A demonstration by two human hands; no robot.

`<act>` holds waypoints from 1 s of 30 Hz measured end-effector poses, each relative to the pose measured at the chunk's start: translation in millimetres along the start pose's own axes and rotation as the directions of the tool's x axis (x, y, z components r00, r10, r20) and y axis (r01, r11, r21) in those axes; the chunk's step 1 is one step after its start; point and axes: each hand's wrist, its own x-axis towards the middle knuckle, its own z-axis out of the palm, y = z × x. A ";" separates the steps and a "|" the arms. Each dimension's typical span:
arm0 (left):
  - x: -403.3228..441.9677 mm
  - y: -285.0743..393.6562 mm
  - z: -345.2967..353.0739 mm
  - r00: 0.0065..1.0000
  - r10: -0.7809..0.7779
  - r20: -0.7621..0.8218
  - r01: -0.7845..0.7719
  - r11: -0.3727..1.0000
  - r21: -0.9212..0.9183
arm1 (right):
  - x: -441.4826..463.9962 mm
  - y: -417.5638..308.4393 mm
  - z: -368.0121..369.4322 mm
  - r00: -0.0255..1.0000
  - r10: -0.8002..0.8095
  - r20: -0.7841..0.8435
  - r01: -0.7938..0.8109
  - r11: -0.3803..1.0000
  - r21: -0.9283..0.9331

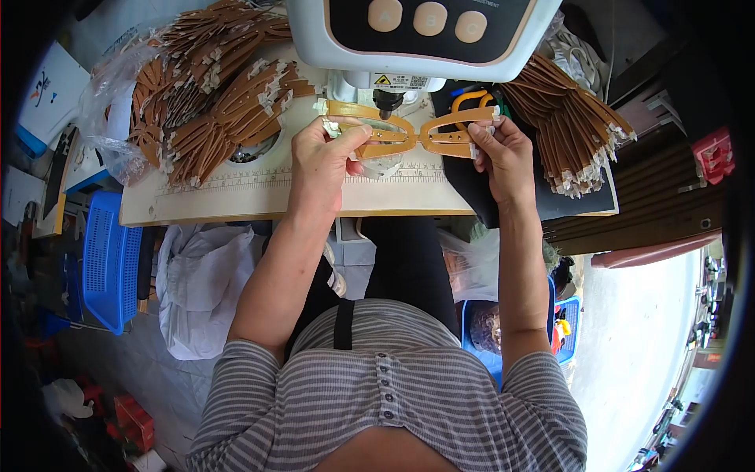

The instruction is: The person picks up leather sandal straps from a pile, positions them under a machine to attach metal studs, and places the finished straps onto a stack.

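A tan leather strap piece (393,148), narrow at its centre and splitting into straps toward both ends, is stretched between my hands. White tape sits on its ends, and small holes or studs dot some straps. My left hand (321,161) pinches its left end between thumb and fingers. At the other end, my right hand (507,161) grips it the same way. The piece is held just in front of and below the dark tip (387,102) of a white machine (503,59) with A, B and C buttons.
Stacked tan strap pieces (224,138) lie on the table's left, and another bundle (572,126) lies at right on dark cloth. Yellow-handled scissors (470,101) rest behind my right hand. A printed ruler (275,178) runs along the white tabletop (157,206). A blue basket (110,263) stands at left.
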 end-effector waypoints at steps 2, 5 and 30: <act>0.2 0.1 0.0 1.000 0.001 0.001 -0.001 1.000 0.017 | 0.8 -0.8 0.3 1.000 0.001 -0.001 -0.001 1.000 -0.010; 0.5 0.8 0.5 1.000 0.006 0.002 -0.006 0.999 0.038 | 2.2 -1.1 -1.0 1.000 0.010 -0.003 -0.010 1.000 -0.007; -0.7 0.5 -0.9 0.998 0.034 0.055 -0.035 0.999 0.002 | -2.0 -3.7 -7.8 0.998 -0.038 -0.047 0.038 0.999 0.003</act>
